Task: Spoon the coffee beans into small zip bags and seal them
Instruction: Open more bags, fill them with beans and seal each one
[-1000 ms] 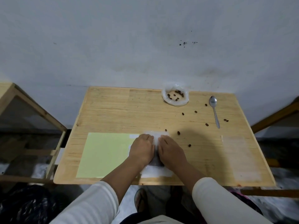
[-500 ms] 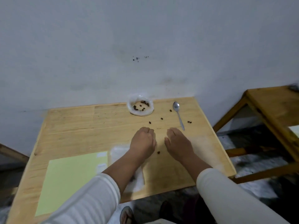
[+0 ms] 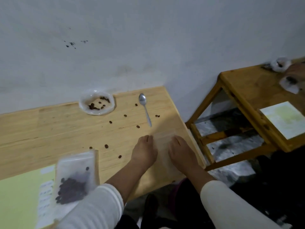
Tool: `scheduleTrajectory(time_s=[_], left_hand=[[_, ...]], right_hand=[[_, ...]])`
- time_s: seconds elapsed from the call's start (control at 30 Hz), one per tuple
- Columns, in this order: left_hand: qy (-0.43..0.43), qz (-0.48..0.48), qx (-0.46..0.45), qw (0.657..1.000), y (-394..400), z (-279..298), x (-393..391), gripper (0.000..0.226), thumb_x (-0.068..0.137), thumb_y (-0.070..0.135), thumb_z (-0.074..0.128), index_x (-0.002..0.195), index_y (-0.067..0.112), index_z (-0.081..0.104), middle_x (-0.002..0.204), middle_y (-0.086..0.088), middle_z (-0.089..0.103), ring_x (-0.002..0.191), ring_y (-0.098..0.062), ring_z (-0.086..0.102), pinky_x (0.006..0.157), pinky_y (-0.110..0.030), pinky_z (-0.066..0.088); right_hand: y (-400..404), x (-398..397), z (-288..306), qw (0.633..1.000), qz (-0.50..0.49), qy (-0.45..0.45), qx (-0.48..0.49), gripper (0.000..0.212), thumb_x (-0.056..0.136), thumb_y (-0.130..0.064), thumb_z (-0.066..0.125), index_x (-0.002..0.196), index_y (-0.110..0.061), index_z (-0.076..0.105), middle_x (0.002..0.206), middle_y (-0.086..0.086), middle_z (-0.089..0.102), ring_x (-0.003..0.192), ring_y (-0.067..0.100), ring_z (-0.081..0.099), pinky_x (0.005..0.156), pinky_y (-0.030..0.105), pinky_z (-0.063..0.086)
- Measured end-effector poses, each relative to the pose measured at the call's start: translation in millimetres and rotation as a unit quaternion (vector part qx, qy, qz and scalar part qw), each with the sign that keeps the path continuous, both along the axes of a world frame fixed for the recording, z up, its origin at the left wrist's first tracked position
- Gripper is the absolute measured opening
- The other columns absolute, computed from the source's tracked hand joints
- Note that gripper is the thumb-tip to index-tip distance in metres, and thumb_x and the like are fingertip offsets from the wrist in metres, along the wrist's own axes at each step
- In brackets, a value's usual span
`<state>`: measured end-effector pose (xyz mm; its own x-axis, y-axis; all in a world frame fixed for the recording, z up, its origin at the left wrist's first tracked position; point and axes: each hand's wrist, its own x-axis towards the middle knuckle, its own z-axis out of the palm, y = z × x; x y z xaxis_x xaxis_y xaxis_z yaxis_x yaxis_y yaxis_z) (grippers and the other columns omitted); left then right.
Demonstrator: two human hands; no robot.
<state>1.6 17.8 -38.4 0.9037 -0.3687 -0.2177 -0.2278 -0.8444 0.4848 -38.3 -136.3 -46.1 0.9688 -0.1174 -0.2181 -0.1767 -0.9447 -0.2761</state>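
Head view shows both hands low on the table (image 3: pixel 49 129), near its 4 o'clock corner. The left hand (image 3: pixel 144 152) and the right hand (image 3: pixel 180 153) lie knuckles-up with fingers curled down onto an empty bag (image 3: pixel 162 142), a clear, nearly invisible film lying flat between them; whether they pinch it or only press on it I cannot tell.

Judging from this, the thin film could slip or stay stuck shut when they try to part its mouth, and it sits close to the table edge, so a nudge could send it off. Loose beans (image 3: pixel 106 146) dot the wood at 11 o'clock of the hands; a sweeping sleeve would scatter them.

A filled bag (image 3: pixel 74 179) lies at 8 o'clock, soft and cloudy, dark beans heaped at its lower end, partly over a pale green sheet (image 3: pixel 19 195). The bean pouch (image 3: pixel 96 102), rolled down into a floppy white ring, is nearly empty at 12 o'clock. The spoon (image 3: pixel 144 108), smooth metal, rests to its right.
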Motion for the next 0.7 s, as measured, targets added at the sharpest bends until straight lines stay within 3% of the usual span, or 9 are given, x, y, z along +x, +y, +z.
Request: scheduleTrajectory(time_s=[0.1, 0.2, 0.33, 0.43, 0.53, 0.6, 0.7], left_hand=[[-0.007, 0.023, -0.008, 1.0, -12, -17, 1, 0.061, 0.091, 0.027, 0.05, 0.143, 0.009, 0.026, 0.138, -0.012, 0.039, 0.128, -0.026, 0.035, 0.101, -0.031, 0.035], [-0.033, 0.039, 0.015, 0.999, -23, -28, 8, 0.061, 0.09, 0.032, 0.049, 0.142, 0.009, 0.026, 0.133, -0.012, 0.044, 0.122, -0.026, 0.038, 0.099, -0.033, 0.038], [-0.034, 0.054, -0.011, 0.998, -31, -35, 19, 0.05, 0.089, 0.028, 0.048, 0.134, 0.01, 0.039, 0.124, -0.012, 0.051, 0.112, -0.027, 0.046, 0.094, -0.032, 0.038], [-0.009, 0.114, -0.104, 0.988, -33, -29, 23, 0.031, 0.086, 0.012, 0.053, 0.117, 0.011, 0.059, 0.109, -0.013, 0.06, 0.099, -0.029, 0.057, 0.082, -0.025, 0.04], [-0.012, 0.135, -0.157, 0.978, -31, -21, 25, 0.026, 0.087, 0.004, 0.051, 0.107, 0.011, 0.065, 0.103, -0.01, 0.064, 0.095, -0.024, 0.059, 0.078, -0.016, 0.034], [-0.024, 0.138, -0.186, 0.972, -27, -13, 29, 0.026, 0.087, 0.0, 0.052, 0.105, 0.012, 0.067, 0.101, -0.006, 0.066, 0.093, -0.018, 0.058, 0.076, -0.012, 0.032], [-0.044, 0.136, -0.214, 0.966, -15, 6, 39, 0.026, 0.087, 0.001, 0.054, 0.101, 0.017, 0.068, 0.098, 0.0, 0.066, 0.087, -0.008, 0.053, 0.07, -0.004, 0.032]], right_hand=[[-10, -3, -14, 1.0, 0.011, 0.004, 0.019, 0.054, 0.096, -0.031, 0.033, 0.145, -0.01, 0.026, 0.153, 0.006, 0.024, 0.141, 0.022, 0.023, 0.114, 0.034, 0.024], [-16, -6, -27, 0.999, 0.029, 0.008, 0.027, 0.078, 0.081, -0.046, 0.007, 0.143, -0.004, 0.029, 0.15, 0.012, 0.031, 0.14, 0.022, 0.026, 0.115, 0.033, 0.024], [-21, -9, -36, 0.999, 0.029, 0.01, 0.018, 0.06, 0.084, -0.036, 0.03, 0.126, 0.0, 0.053, 0.128, 0.016, 0.058, 0.119, 0.026, 0.057, 0.096, 0.037, 0.048], [-24, -5, -34, 0.999, 0.037, -0.022, 0.021, 0.053, 0.083, -0.033, 0.037, 0.117, 0.0, 0.06, 0.116, 0.015, 0.065, 0.107, 0.025, 0.064, 0.087, 0.035, 0.052], [-26, 10, -19, 0.996, 0.05, -0.052, 0.045, 0.056, 0.082, -0.033, 0.034, 0.119, 0.002, 0.057, 0.118, 0.018, 0.063, 0.108, 0.029, 0.062, 0.091, 0.034, 0.049], [-24, 22, -3, 0.993, 0.051, -0.083, 0.066, 0.063, 0.081, -0.035, 0.03, 0.13, 0.001, 0.049, 0.13, 0.019, 0.053, 0.121, 0.03, 0.052, 0.1, 0.031, 0.038], [-18, 45, 25, 0.982, 0.054, -0.154, 0.099, 0.053, 0.085, -0.028, 0.041, 0.131, -0.002, 0.048, 0.133, 0.017, 0.05, 0.125, 0.029, 0.046, 0.101, 0.026, 0.028]])
